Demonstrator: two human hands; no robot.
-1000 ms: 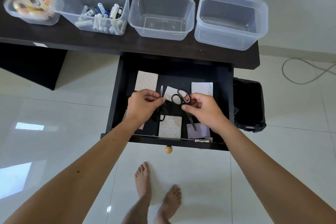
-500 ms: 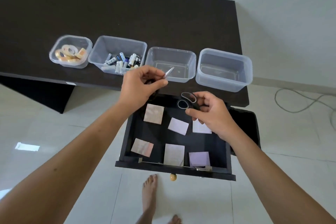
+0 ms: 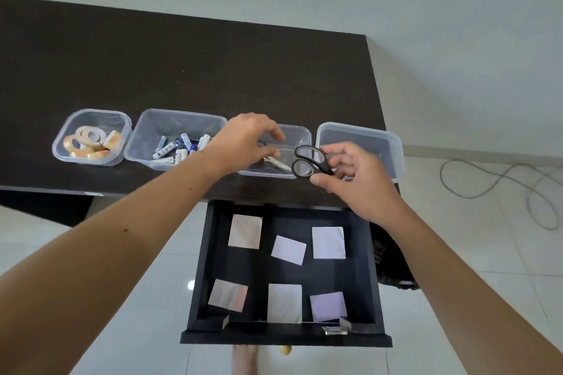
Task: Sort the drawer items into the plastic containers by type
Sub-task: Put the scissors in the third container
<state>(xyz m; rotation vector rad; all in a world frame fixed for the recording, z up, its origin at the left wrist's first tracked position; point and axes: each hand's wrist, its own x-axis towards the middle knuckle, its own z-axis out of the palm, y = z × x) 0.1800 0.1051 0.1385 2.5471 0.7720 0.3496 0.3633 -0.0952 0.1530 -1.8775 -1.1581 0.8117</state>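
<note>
The right hand [image 3: 358, 179] pinches a pair of black-handled scissors [image 3: 309, 161] by the handles, its grip pressed on them at the near right corner of the third container [image 3: 300, 135]. The left hand [image 3: 246, 140] reaches into that container over a small metal tool [image 3: 278, 164]; whether its grip holds the tool I cannot tell. Left along the counter [image 3: 182, 64] sit tape rolls [image 3: 88, 141] and batteries [image 3: 179, 148] in tubs, while six paper pads [image 3: 288, 250] lie in the open drawer [image 3: 286, 336] nearer.
</note>
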